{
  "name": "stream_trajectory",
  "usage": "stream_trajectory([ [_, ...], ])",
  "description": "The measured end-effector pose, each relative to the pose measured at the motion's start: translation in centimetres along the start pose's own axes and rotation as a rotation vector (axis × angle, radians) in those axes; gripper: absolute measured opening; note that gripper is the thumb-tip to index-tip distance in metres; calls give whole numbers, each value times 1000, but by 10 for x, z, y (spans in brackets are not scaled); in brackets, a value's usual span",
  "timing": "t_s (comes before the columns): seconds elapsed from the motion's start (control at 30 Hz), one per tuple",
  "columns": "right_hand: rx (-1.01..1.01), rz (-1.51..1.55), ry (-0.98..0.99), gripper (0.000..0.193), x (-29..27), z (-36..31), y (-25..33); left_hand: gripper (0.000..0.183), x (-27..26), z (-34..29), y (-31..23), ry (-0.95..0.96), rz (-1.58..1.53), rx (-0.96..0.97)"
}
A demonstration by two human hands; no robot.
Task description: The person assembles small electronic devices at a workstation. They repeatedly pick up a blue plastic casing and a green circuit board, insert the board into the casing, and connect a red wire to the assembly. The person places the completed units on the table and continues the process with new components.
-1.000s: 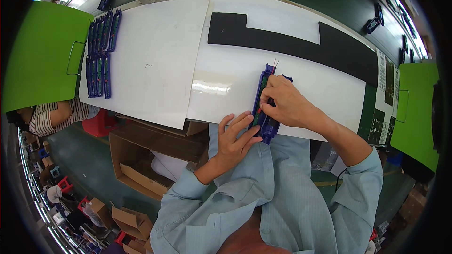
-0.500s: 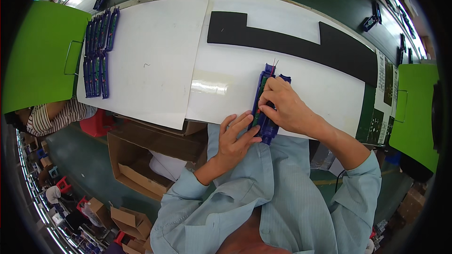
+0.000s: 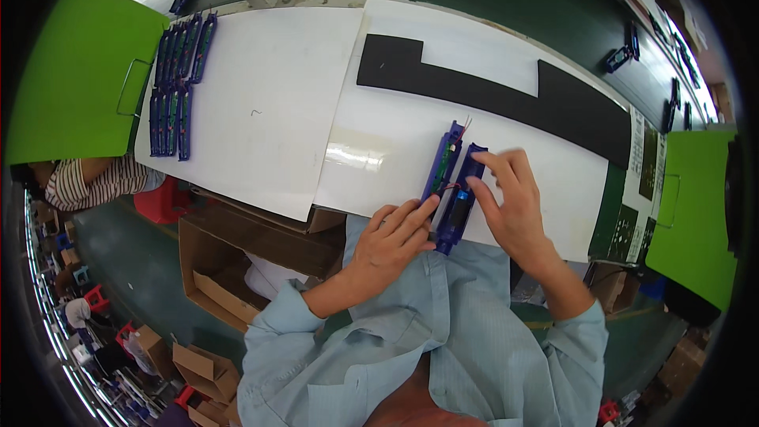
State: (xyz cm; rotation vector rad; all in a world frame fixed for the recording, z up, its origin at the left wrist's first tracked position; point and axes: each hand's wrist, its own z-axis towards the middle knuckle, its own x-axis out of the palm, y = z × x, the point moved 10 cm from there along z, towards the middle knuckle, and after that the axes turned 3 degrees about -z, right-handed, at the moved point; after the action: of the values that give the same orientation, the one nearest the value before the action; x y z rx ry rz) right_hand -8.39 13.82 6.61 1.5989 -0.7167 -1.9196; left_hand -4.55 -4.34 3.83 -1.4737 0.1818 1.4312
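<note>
Two long blue plastic housing halves lie side by side at the table's near edge. The left housing half (image 3: 437, 178) carries a narrow green circuit board (image 3: 445, 164), with thin wires rising from its far end. A dark block sits in the right housing half (image 3: 452, 231), and a short red wire runs between the halves. My left hand (image 3: 389, 239) grips the near end of the left half, its fingers covering that part. To the right, my right hand (image 3: 515, 198) has its fingers apart, index fingertip and thumb tip at the right half's outer edge.
A black cut-out mat (image 3: 474, 83) lies beyond the halves on the white table covering (image 3: 261, 79). Several similar blue assemblies (image 3: 183, 51) stand in rows at the far left. Green panels (image 3: 79, 71) flank the table; a cardboard box (image 3: 237, 245) is below it.
My right hand has lifted off the circuit board and moved right, its fingers spreading. The right half and its dark block are now uncovered. My left hand stays at the near end.
</note>
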Motion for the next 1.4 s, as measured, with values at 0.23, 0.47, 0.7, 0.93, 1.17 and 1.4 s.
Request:
stream_trajectory([
  [0.23,71,-78,340,88,52,-65,-1,37,-2,22,-3,125,75,-15],
  [0.47,154,486,569,76,20,-10,-11,30,-48,51,-21,-23,13,68],
  [0.7,134,493,534,66,14,208,-107,21,-37,244,94,-52,215,109],
  [0.93,151,-276,-403,69,-87,342,-262,62,14,230,80,-81,172,87],
  [1.17,208,-568,-440,71,-71,402,-293,60,57,167,52,91,175,53],
  [1.4,43,-589,-430,33,-96,346,-267,54,55,172,52,106,198,36],
])
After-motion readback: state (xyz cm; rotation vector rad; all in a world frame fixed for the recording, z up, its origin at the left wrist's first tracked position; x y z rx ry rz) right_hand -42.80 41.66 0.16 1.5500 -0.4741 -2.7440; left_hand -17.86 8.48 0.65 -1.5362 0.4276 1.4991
